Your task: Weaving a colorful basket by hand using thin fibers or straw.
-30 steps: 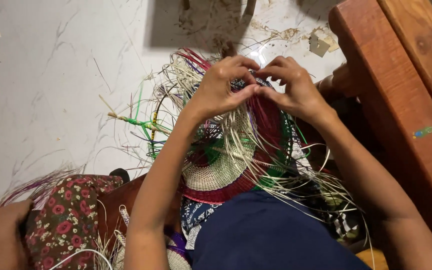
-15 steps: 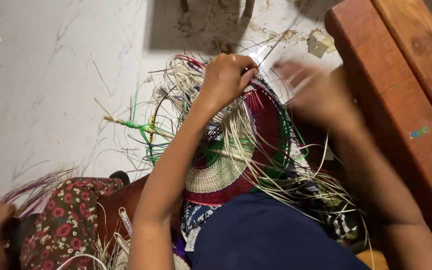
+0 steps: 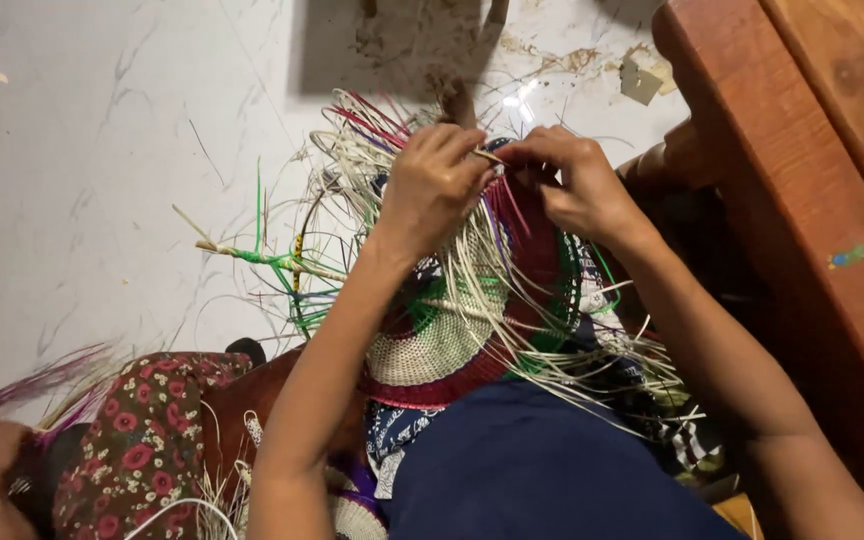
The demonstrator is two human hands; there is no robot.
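Landmark: the woven basket [image 3: 442,340], a half-made round piece with a cream centre, then green and dark red rings, resting on the person's lap over dark blue cloth [image 3: 542,470].
Left hand [image 3: 434,188]: at the far rim of the woven basket, fingers curled shut in a pinch on pale strands [image 3: 472,270] where they rise from the edge.
Right hand [image 3: 577,185]: just beside the left hand at the same far rim, fingertips closed narrow on a thin strand; the two hands touch or nearly touch at the fingertips.
Loose ends: many unwoven pale strands fan out from the woven basket toward its near side and its right; red and purple ones [image 3: 372,120] stick up beyond the far rim.
Green strands [image 3: 272,262]: left of the woven basket, bunched on the floor around a thin stick.
Floor [image 3: 82,180]: pale and marbled, beyond and left of the woven basket, with scraps lying about.
Wooden bench [image 3: 802,170]: reddish brown, right of the woven basket, close to the right forearm.
Another person: near-left of the woven basket, a floral sleeve [image 3: 142,440] and part of a hand, apart from the weaving.
Risk: as I judge it, the pinched strand could slip from the fingertips or snap if pulled too hard, loosening the last row.
Risk: the free ends lie crossed, so a wrong strand might get caught up and tangle the pattern.
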